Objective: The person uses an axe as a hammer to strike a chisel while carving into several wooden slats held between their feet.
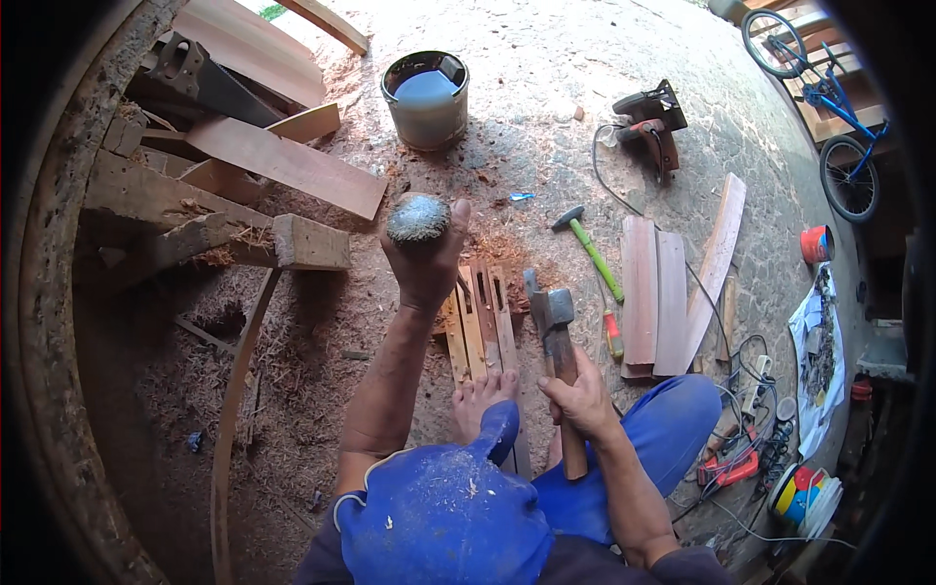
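My left hand [426, 268] is wrapped round an upright chisel, whose battered, frayed round handle end [417, 216] faces up. Most of its blade is hidden behind the hand. Under it lie several narrow wooden strips [485, 317] side by side, with long slots cut in them. A bare foot [483, 395] presses on the strips. In my right hand [582, 398], closed round its wooden handle, is a hammer [556, 310] with a worn steel head. The hammer is held to the right of the strips, apart from the chisel.
A bucket of liquid [426, 102] stands ahead. On the right lie a green-handled hammer [593, 252], a screwdriver [612, 334], curved boards [655, 292], a corded power tool [653, 132] and tangled cables [760, 390]. Left are a timber bench [312, 242], a handsaw [195, 78] and shavings.
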### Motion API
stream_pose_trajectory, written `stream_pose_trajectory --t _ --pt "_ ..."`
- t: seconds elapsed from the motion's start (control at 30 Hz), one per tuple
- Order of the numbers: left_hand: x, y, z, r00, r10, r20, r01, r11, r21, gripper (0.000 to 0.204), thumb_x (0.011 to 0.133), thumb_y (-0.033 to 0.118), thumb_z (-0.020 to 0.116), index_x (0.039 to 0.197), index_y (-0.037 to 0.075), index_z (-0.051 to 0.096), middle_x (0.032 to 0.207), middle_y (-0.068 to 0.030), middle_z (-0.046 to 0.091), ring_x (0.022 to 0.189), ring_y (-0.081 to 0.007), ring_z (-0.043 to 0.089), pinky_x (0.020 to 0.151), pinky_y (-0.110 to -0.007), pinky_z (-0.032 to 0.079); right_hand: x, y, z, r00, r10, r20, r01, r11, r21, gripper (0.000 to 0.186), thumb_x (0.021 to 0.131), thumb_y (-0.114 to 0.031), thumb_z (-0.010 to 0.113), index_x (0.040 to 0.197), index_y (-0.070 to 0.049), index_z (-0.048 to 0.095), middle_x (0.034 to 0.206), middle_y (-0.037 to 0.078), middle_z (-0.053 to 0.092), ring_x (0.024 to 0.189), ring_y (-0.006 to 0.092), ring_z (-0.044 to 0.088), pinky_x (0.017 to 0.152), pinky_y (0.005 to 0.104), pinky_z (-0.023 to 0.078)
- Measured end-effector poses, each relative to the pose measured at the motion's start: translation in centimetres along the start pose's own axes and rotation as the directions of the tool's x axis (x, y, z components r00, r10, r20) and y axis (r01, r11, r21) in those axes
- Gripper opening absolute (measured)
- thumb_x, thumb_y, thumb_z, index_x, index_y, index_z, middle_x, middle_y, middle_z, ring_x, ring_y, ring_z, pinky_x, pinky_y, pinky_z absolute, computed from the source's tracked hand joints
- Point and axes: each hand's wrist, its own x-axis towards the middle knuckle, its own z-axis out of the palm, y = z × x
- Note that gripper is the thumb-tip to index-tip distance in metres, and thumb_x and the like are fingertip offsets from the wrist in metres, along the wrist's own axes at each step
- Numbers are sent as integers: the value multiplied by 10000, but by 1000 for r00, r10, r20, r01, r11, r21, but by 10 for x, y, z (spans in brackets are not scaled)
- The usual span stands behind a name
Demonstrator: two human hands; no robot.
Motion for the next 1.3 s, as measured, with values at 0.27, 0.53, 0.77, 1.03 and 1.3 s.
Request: stream_pose_trajectory --t 0.27,0.53,0.77,1.03,1.3 --pt "-26 8 -11 967 240 84 -254 905 341 177 866 111 780 926 35 632 783 -46 641 704 -146 627 661 -297 474 9 3 1 891 -451 -50 420 862 -282 627 885 -69 698 1442 -9 417 826 53 625 593 160 608 530 319 514" --pt "-60 -56 -14 923 -167 348 342 770 -538 466 878 235 764 1285 76 603 1125 -115 672 1058 -231 650 965 -380 507 -3 -134 21 450 -779 435 703 9 -711 494 932 -108 625 1391 -78 443 846 164 668 767 360 731 592 469 577" --pt "-33 -28 7 934 340 109 -355 918 177 233 892 208 755 1075 82 684 1063 -50 683 992 -230 656 869 -378 513 15 -156 19 684 -533 498 569 -37 -821 604 881 -117 668 1429 -92 418 942 213 669 804 386 695 633 459 565" --pt "-54 -11 9 989 66 135 -32 971 -238 505 871 122 793 1293 54 525 1190 -64 603 1081 -194 610 926 -374 511 1 -166 28 638 -611 468 603 18 -798 640 865 -69 658 1444 -79 386 931 211 668 849 407 702 670 477 573" --pt "17 -28 28 968 -206 146 237 941 -240 143 838 85 756 966 27 731 884 -46 742 765 -142 702 691 -298 569 33 -190 23 737 -495 460 604 179 -776 379 838 -46 525 1200 5 425 858 283 675 872 438 701 815 526 569"
